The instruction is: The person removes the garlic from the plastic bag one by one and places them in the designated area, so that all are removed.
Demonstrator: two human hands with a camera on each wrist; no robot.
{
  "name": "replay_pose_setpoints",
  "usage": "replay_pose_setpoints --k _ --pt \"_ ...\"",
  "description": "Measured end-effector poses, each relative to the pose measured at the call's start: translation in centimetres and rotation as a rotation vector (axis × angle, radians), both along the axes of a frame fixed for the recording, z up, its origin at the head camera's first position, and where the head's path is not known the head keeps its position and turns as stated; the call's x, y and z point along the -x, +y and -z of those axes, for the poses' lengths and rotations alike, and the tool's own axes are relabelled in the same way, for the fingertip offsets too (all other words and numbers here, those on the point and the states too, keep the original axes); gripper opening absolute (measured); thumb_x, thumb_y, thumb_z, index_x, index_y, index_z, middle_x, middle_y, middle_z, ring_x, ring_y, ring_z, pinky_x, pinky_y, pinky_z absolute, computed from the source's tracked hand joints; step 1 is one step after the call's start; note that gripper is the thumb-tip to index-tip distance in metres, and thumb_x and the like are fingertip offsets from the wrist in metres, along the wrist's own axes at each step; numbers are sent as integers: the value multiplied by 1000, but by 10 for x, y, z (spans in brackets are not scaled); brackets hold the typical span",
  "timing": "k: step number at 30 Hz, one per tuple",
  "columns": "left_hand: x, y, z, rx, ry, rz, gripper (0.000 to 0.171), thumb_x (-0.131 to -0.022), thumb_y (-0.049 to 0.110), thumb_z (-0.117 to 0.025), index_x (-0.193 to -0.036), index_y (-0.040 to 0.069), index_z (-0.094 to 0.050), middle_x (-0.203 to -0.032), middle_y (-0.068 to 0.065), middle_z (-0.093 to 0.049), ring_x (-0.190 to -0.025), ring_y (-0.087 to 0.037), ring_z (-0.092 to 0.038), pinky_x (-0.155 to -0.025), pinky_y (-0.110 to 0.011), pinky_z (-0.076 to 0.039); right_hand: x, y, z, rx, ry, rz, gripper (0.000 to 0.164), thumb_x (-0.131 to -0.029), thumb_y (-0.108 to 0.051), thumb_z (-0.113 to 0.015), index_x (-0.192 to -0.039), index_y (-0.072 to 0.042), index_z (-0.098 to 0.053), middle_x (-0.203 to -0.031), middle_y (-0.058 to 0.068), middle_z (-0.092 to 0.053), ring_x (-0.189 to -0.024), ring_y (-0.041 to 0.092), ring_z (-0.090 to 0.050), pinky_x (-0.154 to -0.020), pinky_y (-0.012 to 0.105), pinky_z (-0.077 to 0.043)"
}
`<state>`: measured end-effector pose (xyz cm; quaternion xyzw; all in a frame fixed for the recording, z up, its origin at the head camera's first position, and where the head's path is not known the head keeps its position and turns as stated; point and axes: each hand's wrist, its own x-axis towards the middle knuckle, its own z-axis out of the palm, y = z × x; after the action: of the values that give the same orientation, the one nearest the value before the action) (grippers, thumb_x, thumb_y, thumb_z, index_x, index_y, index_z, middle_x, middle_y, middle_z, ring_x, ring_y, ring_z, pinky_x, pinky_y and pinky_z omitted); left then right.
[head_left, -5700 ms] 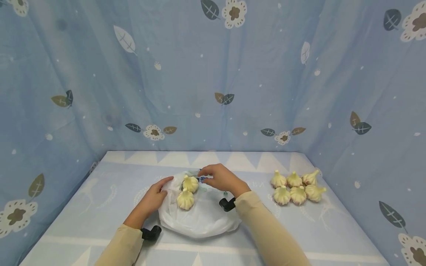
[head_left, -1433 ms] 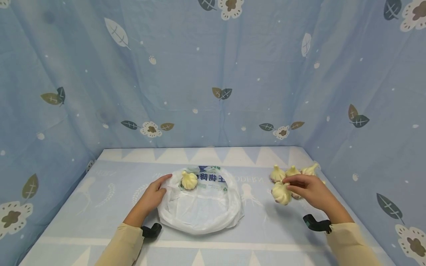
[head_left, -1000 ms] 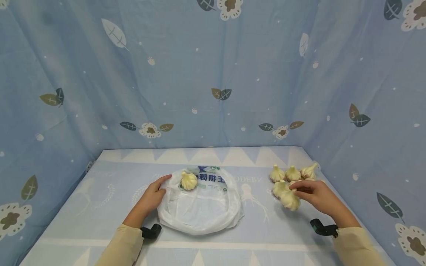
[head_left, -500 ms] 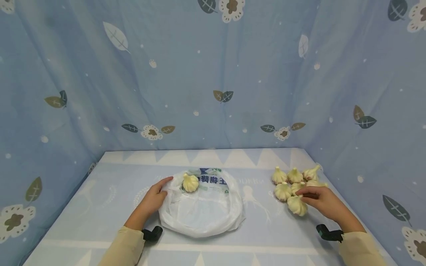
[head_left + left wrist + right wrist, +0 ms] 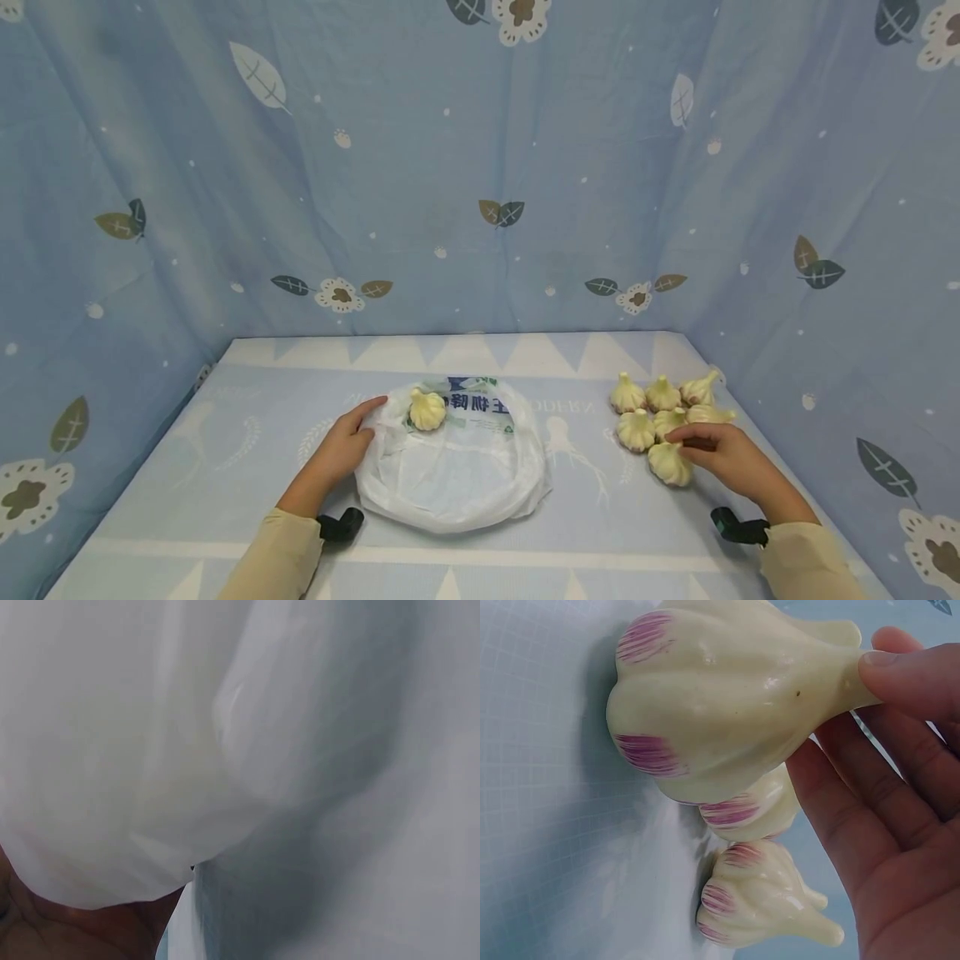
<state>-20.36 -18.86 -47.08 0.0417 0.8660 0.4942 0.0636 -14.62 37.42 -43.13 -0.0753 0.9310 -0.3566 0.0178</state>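
In the head view my left hand (image 5: 342, 450) touches the left side of the white plastic bag (image 5: 450, 504), its index finger stretched along the edge. The left wrist view is mostly filled by the bag (image 5: 112, 750), with part of the palm behind it. One garlic bulb (image 5: 427, 410) sits at the bag's left back. On the right, my right hand (image 5: 723, 458) pinches another garlic bulb (image 5: 670, 464) by its stem, its rounded base low over the table. Up close, this bulb (image 5: 712, 697) shows purple streaks, with thumb and fingers at the stem.
Several more garlic bulbs (image 5: 636, 431) stand in two close rows just behind the pinched one. The pale blue patterned tabletop (image 5: 195, 467) is bounded by a blue printed curtain (image 5: 420, 167) at the back and sides.
A garlic bulb has left the bag; my right hand has carried it right, then to the front of the rows, where it is now nearly still. The left hand stays at the bag.
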Motion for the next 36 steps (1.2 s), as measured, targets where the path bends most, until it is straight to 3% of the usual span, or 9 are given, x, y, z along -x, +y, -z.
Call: replay_pose_setpoints --k 8,16,22,26,29,32,36 --pt "-2 2 0 4 0 -9 57 -97 1 -33 -151 15 -33 -160 -19 -21 -149 -39 -14 -119 -58 -16 1 2 1 10 0 -21 29 -90 -16 -66 -119 -9 -67 -120 13 -66 -99 -2 -63 -80 24 -56" --pt "-1 1 1 -3 -2 -3 57 -97 1 -33 -152 16 -33 -160 -17 -21 -149 -38 -14 -119 -57 -16 0 -7 -5 -58 235 -65 26 -89 -20 -69 -114 -11 -69 -115 6 -68 -104 -19 -47 -89 38 -56" --pt "-2 0 -1 2 0 2 57 -97 1 -33 -152 16 -32 -160 -18 -20 -149 -39 -14 -119 -58 -16 6 -21 -10 -120 355 -83 29 -88 -22 -71 -116 -15 -69 -117 2 -67 -109 -18 -44 -89 47 -52" --pt "-3 0 -1 -2 5 2 57 -97 1 -33 -152 16 -32 -160 -18 -20 -149 -39 -14 -119 -58 -16 12 -34 -13 -148 403 -92 30 -87 -25 -72 -116 -17 -69 -122 2 -66 -113 -8 -49 -90 42 -50" --pt "-3 -1 -1 -6 8 -4 57 -97 1 -32 -152 16 -32 -161 -17 -21 -149 -39 -14 -119 -58 -16 17 -45 -16 -130 404 -111 29 -87 -26 -71 -116 -19 -69 -125 5 -65 -112 11 -58 -89 47 -51" --pt "-2 -3 0 -12 9 -6 57 -97 2 -33 -152 17 -32 -161 -16 -21 -149 -38 -14 -119 -57 -16 24 -58 -19 -98 396 -151 28 -89 -25 -70 -116 -22 -68 -126 6 -64 -113 29 -59 -88 54 -51" --pt "-3 -5 1 -16 13 -3 56 -97 2 -34 -151 16 -33 -160 -17 -22 -149 -38 -15 -119 -58 -16 34 -76 -23 -82 401 -207 27 -88 -27 -70 -115 -28 -67 -126 1 -64 -122 29 -55 -91 53 -51"
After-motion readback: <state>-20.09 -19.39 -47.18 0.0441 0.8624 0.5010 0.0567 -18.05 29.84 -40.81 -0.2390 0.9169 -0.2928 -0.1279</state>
